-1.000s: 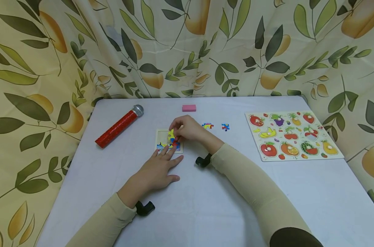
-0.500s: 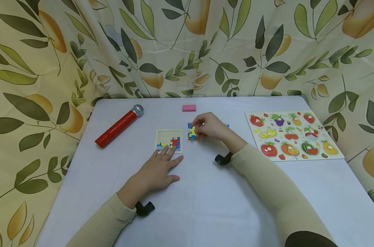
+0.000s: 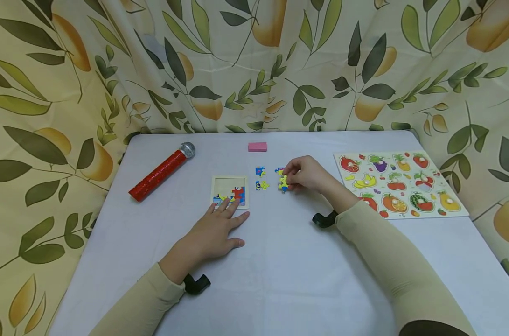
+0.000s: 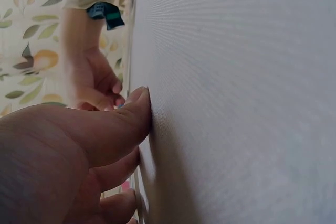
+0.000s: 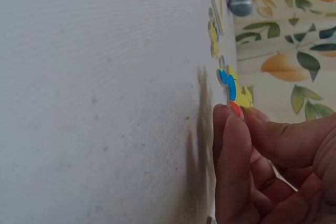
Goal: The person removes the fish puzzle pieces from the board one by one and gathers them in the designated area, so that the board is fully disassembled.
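Note:
Between thumb and fingers my right hand [image 3: 306, 175] pinches a yellow, blue and red jigsaw piece [image 5: 234, 88], held close over the table in the right wrist view. My left hand [image 3: 210, 233] lies with fingers spread, its fingertips on the lower edge of a small puzzle tray [image 3: 229, 179]. Inside that tray, several joined pieces [image 3: 238, 192] fill part of the bottom; the fingertips cover some of them. Just right of the tray lie a blue piece [image 3: 260, 171] and a yellow one [image 3: 262, 185]. Another piece [image 3: 279, 171] is partly hidden by my right hand.
A red microphone [image 3: 159, 173] lies at the left, and a pink block [image 3: 257, 147] sits near the back edge. On the right is a fruit puzzle board [image 3: 399, 184], partly under my right forearm. A patterned curtain [image 3: 254, 70] hangs behind the table.
My right hand has carried the jigsaw piece from over the tray to the right, past the loose pieces, uncovering the tray. My left hand has stayed put.

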The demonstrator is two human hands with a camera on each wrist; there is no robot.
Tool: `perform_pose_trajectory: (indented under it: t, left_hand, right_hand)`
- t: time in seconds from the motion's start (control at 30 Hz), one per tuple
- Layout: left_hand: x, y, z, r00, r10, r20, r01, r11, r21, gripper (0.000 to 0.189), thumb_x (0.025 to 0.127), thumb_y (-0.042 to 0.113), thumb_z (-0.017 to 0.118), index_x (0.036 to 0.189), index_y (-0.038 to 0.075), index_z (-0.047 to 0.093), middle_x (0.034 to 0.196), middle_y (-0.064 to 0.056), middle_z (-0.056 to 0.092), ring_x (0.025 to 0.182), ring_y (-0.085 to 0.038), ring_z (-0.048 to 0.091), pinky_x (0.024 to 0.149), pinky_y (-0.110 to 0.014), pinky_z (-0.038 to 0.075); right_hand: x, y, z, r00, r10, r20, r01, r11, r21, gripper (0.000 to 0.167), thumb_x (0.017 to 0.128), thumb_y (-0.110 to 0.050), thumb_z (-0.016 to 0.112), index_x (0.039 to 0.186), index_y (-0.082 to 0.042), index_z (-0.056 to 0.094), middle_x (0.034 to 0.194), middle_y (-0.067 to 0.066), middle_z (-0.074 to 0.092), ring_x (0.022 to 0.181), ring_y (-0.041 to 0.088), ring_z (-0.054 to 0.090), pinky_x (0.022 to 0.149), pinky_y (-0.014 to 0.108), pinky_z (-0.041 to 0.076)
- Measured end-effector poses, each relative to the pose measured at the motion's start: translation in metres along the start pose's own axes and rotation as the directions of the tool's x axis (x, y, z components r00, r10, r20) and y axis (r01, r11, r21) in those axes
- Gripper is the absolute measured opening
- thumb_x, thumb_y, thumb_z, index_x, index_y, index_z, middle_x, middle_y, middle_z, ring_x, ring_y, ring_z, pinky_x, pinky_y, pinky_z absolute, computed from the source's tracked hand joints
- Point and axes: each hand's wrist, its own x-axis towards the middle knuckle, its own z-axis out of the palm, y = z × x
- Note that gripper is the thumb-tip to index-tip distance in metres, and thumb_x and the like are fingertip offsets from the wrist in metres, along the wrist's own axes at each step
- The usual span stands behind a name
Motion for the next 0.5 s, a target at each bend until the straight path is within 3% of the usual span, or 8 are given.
perform_pose_trajectory:
  t: [0.27,0.5]
  left_hand:
    - [0.0,0.0,-0.0005,1.0,-0.003,0.005,0.003,1.0,-0.018,0.076,0.099,0.055,0.071,0.166,0.034,0.042,0.181,-0.005,0.022,0.17,-0.037,0.012,0.137,-0.062,0.013]
    - [-0.0001,0.0008,-0.001,1.0,-0.008,0.01,0.008,1.0,-0.021,0.077,0.099,0.056,0.071,0.166,0.035,0.041,0.181,-0.004,0.023,0.171,-0.036,0.012,0.137,-0.061,0.014]
  right_hand:
    - [0.0007,-0.0003,0.0042,0.999,0.049,0.013,-0.049,0.999,0.014,0.018,0.1,-0.002,0.073,0.118,0.0,0.071,0.095,0.009,0.068,0.073,0.018,0.072,0.063,0.028,0.062]
    - [0.0003,-0.0011,0.0057,0.999,0.045,-0.012,-0.045,0.998,-0.042,0.013,0.099,-0.004,0.074,0.113,-0.004,0.074,0.094,0.008,0.069,0.071,0.017,0.067,0.059,0.026,0.058]
